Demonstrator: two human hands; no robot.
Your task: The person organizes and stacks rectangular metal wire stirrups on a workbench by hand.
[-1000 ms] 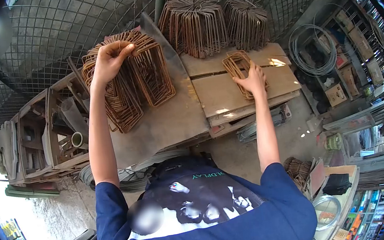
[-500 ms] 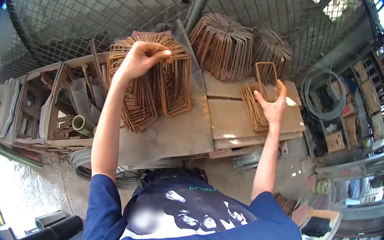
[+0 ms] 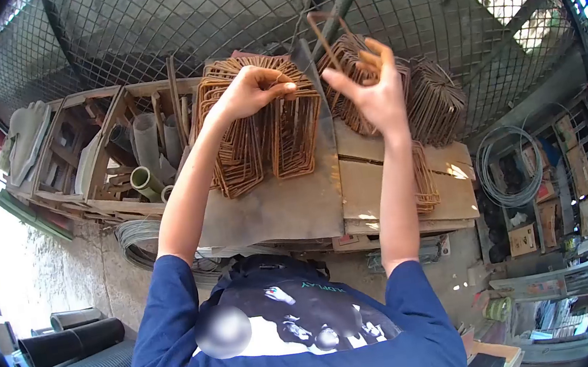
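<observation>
My left hand [image 3: 249, 94] is closed in a pinch at the top of a large bundle of rusty rectangular wire frames [image 3: 294, 140] on the table. Raised in front of the bundles at the back, my right hand [image 3: 373, 91] has its fingers apart. Just above it a single wire frame [image 3: 323, 41] hangs tilted and blurred; whether my fingers touch it is unclear. Behind my right forearm lies a small stack of wire frames [image 3: 425, 181], partly hidden.
Two more frame bundles [image 3: 435, 98] stand at the back against the mesh fence [image 3: 203, 20]. Left is a wooden rack [image 3: 103, 198] with tubes. Coiled wire [image 3: 510, 166] hangs at right. Dark mesh rolls [image 3: 73, 344] lie at lower left.
My right hand has risen from the small stack up and left toward the back bundles, and the single frame has moved up with it. My left hand stays at the large bundle. The view has shifted slightly.
</observation>
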